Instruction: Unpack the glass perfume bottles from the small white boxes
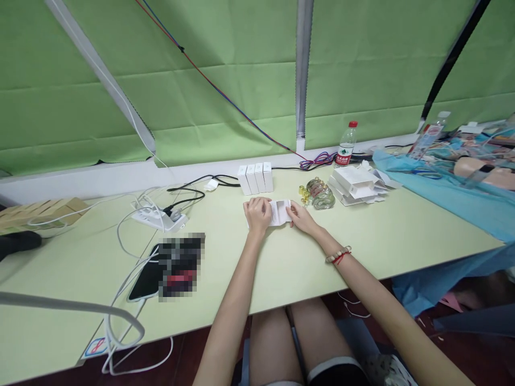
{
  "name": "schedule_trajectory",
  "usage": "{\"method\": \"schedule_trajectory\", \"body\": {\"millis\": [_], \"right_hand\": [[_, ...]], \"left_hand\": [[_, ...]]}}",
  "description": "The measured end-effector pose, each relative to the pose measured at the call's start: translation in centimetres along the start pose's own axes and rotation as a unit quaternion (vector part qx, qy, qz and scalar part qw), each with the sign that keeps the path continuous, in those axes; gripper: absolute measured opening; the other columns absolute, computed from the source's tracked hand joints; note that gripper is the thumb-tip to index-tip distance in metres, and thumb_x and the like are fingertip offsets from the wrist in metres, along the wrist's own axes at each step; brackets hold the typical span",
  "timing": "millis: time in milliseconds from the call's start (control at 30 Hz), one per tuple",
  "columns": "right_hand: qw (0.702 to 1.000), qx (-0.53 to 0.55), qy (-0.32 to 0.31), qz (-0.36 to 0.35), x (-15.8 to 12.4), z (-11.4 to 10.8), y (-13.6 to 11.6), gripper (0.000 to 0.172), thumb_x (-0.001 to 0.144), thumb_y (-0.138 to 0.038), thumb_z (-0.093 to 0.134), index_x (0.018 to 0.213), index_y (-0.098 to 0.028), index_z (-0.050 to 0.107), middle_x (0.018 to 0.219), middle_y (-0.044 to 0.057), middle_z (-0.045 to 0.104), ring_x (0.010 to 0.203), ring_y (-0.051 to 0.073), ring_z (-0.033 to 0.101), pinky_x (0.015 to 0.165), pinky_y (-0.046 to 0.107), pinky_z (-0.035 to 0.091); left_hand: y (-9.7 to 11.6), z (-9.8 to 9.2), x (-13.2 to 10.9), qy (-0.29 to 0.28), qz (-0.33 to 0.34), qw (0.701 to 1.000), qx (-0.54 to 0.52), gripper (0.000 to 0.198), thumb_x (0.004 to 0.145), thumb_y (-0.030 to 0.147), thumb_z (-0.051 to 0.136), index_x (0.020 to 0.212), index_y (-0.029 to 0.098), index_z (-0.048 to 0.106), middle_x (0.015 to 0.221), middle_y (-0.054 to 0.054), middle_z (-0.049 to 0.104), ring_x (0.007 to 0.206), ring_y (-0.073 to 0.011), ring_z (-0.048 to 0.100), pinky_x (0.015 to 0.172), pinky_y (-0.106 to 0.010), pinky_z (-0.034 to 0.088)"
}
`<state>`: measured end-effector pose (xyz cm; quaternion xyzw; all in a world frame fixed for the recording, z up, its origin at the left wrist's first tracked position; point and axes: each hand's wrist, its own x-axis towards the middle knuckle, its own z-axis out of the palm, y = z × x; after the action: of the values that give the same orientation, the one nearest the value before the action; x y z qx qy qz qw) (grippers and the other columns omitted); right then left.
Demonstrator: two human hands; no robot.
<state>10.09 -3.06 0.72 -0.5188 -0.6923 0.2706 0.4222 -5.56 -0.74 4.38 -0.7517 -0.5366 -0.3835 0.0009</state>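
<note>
Between my hands, low over the table, is a small white printed carton [280, 213], folded flat or partly opened; I cannot tell which. My left hand [258, 213] has its fingers curled over the carton's left part and covers that end. On the right edge, my right hand [300, 217] pinches it between thumb and fingers. Just behind stands a row of several upright white boxes [255, 179]. To the right of my right hand lie clear glass-like pieces [321, 194] with small yellow pieces [303, 193] beside them.
A stack of white cartons [356, 185] lies at the right, with a red-capped water bottle [346, 146] behind it. Left are a power strip [161, 215], a phone [145, 279] and loose white cables [120, 321]. Blue cloth [450, 198] covers the far right, under clutter.
</note>
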Motion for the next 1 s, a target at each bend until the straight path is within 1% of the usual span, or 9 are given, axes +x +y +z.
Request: {"method": "schedule_trajectory", "body": {"millis": [133,267,400,533,633,700,767,867,1000], "right_hand": [[0.997,0.037,0.066,0.036,0.0,-0.4,-0.2,0.034,0.089,-0.047,0.027,0.098,-0.021,0.047,0.058,-0.002,0.053,0.039,0.012,0.049,0.042,0.025,0.038],[0.984,0.026,0.174,0.039,0.1,-1.3,-0.2,0.037,0.089,-0.048,0.025,0.098,-0.020,0.047,0.050,-0.002,0.046,0.036,0.014,0.048,0.040,0.027,0.037],[0.957,0.034,0.284,0.053,0.5,-2.4,0.2,0.042,0.088,-0.049,0.023,0.106,-0.018,0.046,0.059,0.002,0.052,0.042,0.016,0.051,0.043,0.029,0.041],[0.906,0.030,0.418,0.061,0.8,-3.8,0.5,0.046,0.087,-0.048,0.022,0.111,-0.016,0.044,0.083,0.010,0.056,0.065,0.019,0.058,0.056,0.032,0.047],[0.842,0.020,0.534,0.067,0.8,-5.3,0.6,0.050,0.087,-0.048,0.020,0.116,-0.013,0.041,0.097,0.015,0.054,0.089,0.022,0.057,0.071,0.036,0.048],[0.805,0.043,0.587,0.073,0.8,-6.4,0.7,0.053,0.088,-0.047,0.017,0.125,-0.013,0.032,0.109,0.018,0.050,0.096,0.023,0.055,0.071,0.037,0.049],[0.789,0.090,0.602,0.083,0.6,-7.4,0.9,0.055,0.088,-0.045,0.013,0.134,-0.015,0.017,0.121,0.021,0.042,0.095,0.022,0.057,0.064,0.036,0.052],[0.784,0.141,0.595,0.110,0.3,-8.8,1.2,0.055,0.089,-0.040,0.008,0.139,-0.019,-0.002,0.131,0.021,0.032,0.087,0.020,0.061,0.056,0.033,0.053],[0.787,0.165,0.579,0.134,0.1,-9.8,1.9,0.056,0.089,-0.038,0.005,0.138,-0.021,-0.015,0.133,0.021,0.030,0.085,0.019,0.062,0.056,0.033,0.053]], "left_hand": [[-0.8,0.2,0.1,0.009,-0.039,0.999,-0.008,0.032,0.088,0.023,0.028,0.086,0.022,0.061,0.097,-0.004,0.065,0.096,-0.0173,0.053,0.088,-0.034,0.030],[-2.6,1.1,0.1,-0.042,-0.141,0.989,-0.029,0.039,0.090,0.026,0.020,0.101,0.021,0.056,0.108,-0.007,0.060,0.104,-0.0195,0.051,0.090,-0.036,0.033],[-3.8,1.9,0.0,-0.064,-0.185,0.980,-0.022,0.038,0.089,0.027,0.020,0.099,0.021,0.057,0.105,-0.008,0.062,0.102,-0.0211,0.053,0.087,-0.037,0.037],[-3.5,2.7,-0.6,-0.115,-0.109,0.985,0.066,0.029,0.083,0.027,0.036,0.102,0.020,0.057,0.111,-0.010,0.058,0.107,-0.0237,0.048,0.091,-0.039,0.033],[-3.0,3.4,-1.3,-0.142,-0.056,0.978,0.143,0.034,0.082,0.028,0.037,0.111,0.019,0.054,0.113,-0.013,0.054,0.110,-0.0264,0.045,0.091,-0.041,0.032],[-2.9,3.6,-1.6,-0.147,-0.049,0.974,0.167,0.037,0.084,0.030,0.035,0.115,0.020,0.051,0.115,-0.014,0.053,0.111,-0.0268,0.043,0.092,-0.041,0.031],[-2.9,3.7,-1.7,-0.152,-0.049,0.971,0.175,0.038,0.085,0.031,0.033,0.117,0.020,0.050,0.116,-0.013,0.052,0.113,-0.0266,0.042,0.093,-0.041,0.031],[-3.0,3.7,-1.7,-0.156,-0.048,0.970,0.177,0.040,0.085,0.031,0.032,0.119,0.018,0.049,0.118,-0.014,0.050,0.114,-0.0268,0.041,0.094,-0.041,0.031],[-3.1,3.8,-1.7,-0.156,-0.044,0.970,0.179,0.042,0.085,0.032,0.032,0.120,0.016,0.048,0.121,-0.016,0.049,0.114,-0.0276,0.041,0.094,-0.041,0.030]]}}
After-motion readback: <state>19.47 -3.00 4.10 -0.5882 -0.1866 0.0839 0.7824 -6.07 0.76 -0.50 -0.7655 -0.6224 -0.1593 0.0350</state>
